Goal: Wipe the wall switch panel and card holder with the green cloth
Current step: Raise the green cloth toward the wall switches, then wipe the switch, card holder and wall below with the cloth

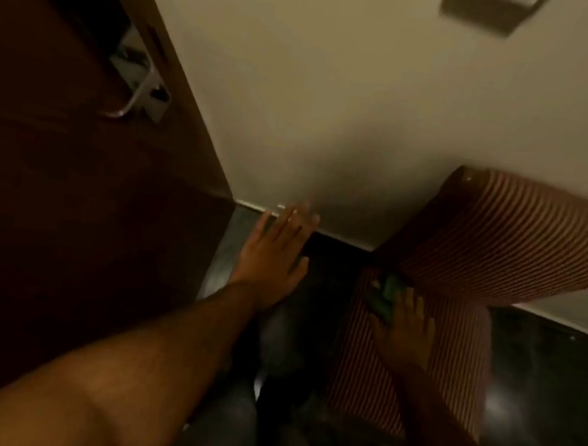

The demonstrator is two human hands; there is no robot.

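The green cloth (388, 296) lies on the seat of a red-striped chair at the lower right. My right hand (408, 324) rests flat with its fingers touching the cloth's near edge; a closed grip is not visible. My left hand (274, 258) hangs in the air, fingers spread, holding nothing, in front of the wall's skirting. A dark wall panel (485, 7), blurred, sits on the cream wall at the top right, far above both hands. I cannot make out switches or a card holder on it.
A dark wooden door (47, 169) with a metal handle (137, 87) fills the left side. The striped chair (510, 234) stands against the wall on the right. The floor (547, 372) is dark and glossy. My legs are below the hands.
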